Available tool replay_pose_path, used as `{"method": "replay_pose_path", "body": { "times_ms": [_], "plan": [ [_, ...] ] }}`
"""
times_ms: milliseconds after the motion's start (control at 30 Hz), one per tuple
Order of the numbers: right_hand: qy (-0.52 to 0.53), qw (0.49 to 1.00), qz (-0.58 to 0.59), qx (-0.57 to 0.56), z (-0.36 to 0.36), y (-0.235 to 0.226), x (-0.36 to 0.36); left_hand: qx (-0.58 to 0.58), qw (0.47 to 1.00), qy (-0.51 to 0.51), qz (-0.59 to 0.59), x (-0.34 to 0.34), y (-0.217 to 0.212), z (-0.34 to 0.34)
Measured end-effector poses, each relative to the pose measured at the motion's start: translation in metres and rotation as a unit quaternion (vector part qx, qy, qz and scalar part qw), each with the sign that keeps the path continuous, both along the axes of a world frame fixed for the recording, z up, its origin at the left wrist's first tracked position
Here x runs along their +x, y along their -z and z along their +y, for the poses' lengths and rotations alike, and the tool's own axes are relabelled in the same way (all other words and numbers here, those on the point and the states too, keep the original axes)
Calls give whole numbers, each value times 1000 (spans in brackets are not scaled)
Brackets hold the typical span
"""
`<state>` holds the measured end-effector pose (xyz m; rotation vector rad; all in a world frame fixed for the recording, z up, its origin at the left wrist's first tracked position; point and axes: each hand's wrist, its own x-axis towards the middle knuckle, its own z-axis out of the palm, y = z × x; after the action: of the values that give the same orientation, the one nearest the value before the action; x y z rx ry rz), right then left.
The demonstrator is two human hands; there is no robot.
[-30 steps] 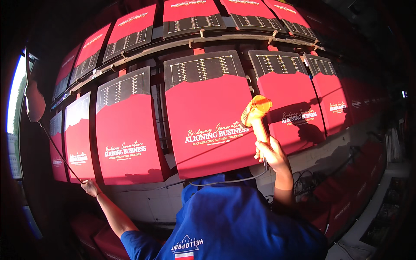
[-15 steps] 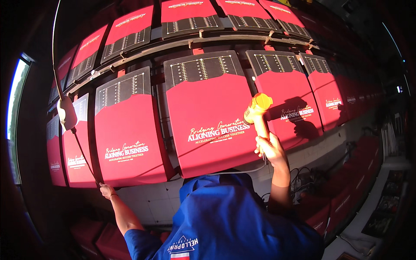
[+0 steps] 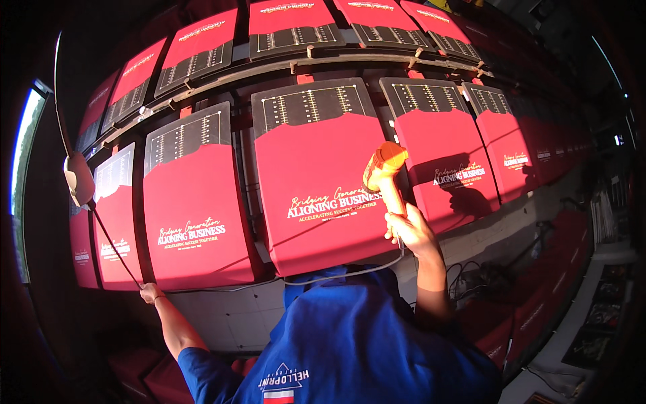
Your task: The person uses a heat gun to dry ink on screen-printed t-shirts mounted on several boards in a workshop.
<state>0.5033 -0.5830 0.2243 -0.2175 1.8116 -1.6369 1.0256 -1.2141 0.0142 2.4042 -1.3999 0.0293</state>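
left hand [image 3: 149,292] curled round dark line [image 3: 116,245] (cord or rod, unclear) | right hand [image 3: 412,232] gripping orange blower [image 3: 385,172]

the left hand [image 3: 151,292] is at the lower left of the frame, curled in a closed grip, its fingers too small to tell apart. the left forearm [image 3: 173,330] slants up and leftward to it, stretched well out to the side. the right hand [image 3: 413,230] is higher, just right of the frame's centre, its fingers [image 3: 391,235] curled round toward the left. the right forearm [image 3: 433,281] rises steeply beneath it, sunlit above, shadowed lower down.
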Motion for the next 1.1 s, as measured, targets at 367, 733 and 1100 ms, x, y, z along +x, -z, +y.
{"method": "replay_pose_path", "body": {
  "times_ms": [367, 733, 1100],
  "plan": [
    [-53, 997, -60, -7, -15, -14, -4, -10, 968, 247, 33, -18, -5, 53],
    [-59, 995, -73, 27, -43, -28, 8, -32, 979, 183, -86, -28, 27, 67],
    [-36, 998, -6, 50, -73, -18, 24, -121, 973, 173, -96, -45, 40, 76]
  ]
}}
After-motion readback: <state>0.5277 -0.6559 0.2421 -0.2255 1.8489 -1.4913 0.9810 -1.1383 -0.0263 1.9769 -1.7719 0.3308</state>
